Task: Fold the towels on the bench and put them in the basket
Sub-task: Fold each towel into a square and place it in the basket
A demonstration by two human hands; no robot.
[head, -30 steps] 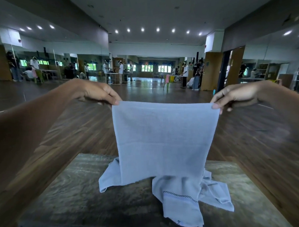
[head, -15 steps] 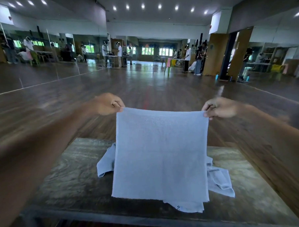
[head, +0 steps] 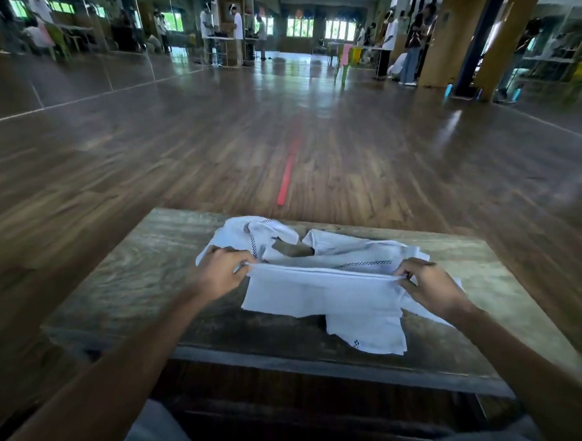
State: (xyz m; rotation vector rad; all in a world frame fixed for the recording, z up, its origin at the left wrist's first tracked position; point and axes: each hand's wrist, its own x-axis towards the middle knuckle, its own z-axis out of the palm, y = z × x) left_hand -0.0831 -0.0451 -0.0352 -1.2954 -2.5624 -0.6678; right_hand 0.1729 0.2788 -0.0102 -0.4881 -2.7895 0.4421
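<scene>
A pale blue-white towel (head: 323, 294) hangs folded over just above the wooden bench (head: 125, 284), stretched between both hands. My left hand (head: 220, 275) pinches its left top corner. My right hand (head: 431, 287) pinches the right top corner. Under and behind it lies a crumpled heap of more towels (head: 270, 236) with a dark checked stripe; one piece (head: 374, 333) reaches toward the bench's near edge. No basket is in view.
The bench's dark front edge (head: 322, 365) runs across below the towels. Beyond the bench is wide wooden floor with a red tape strip (head: 287, 175). Several people and tables stand far back in the hall.
Both hands have lowered the towel from chest height down to the bench, and its lower part has come to rest on the heap. The view has tilted downward.
</scene>
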